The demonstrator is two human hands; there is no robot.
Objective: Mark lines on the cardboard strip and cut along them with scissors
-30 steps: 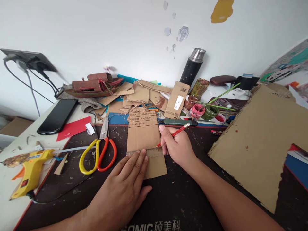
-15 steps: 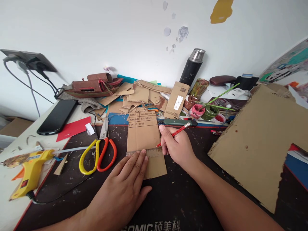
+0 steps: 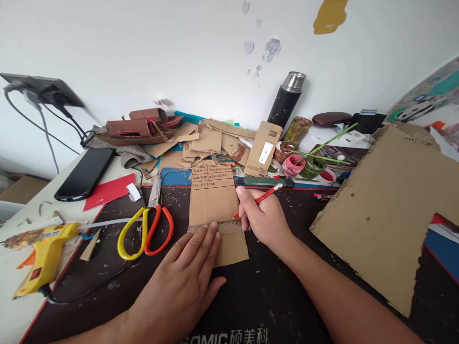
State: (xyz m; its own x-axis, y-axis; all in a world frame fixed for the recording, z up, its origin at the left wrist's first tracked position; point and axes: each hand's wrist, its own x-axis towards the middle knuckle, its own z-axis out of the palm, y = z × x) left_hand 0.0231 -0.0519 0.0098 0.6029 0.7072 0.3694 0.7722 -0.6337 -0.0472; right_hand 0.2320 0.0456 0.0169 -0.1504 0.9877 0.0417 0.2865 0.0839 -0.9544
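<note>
A strip of printed brown cardboard (image 3: 212,203) lies on the dark mat in front of me. Across its lower part rests a clear ruler (image 3: 229,227). My left hand (image 3: 195,260) lies flat on the ruler, fingers stretched out, pressing it against the cardboard. In my right hand (image 3: 263,217) is a red pencil (image 3: 263,195), gripped between thumb and fingers. Its tip is at the cardboard's right edge, just above the ruler. Left of the cardboard lie scissors (image 3: 153,224) with one yellow and one red handle.
A yellow hot glue gun (image 3: 50,258) and a black phone (image 3: 86,174) lie at the left. Behind are a model boat (image 3: 138,128), cardboard scraps (image 3: 208,138), a leaning black flask (image 3: 286,100) and paint jars (image 3: 294,165). A large cardboard sheet (image 3: 376,215) stands at the right.
</note>
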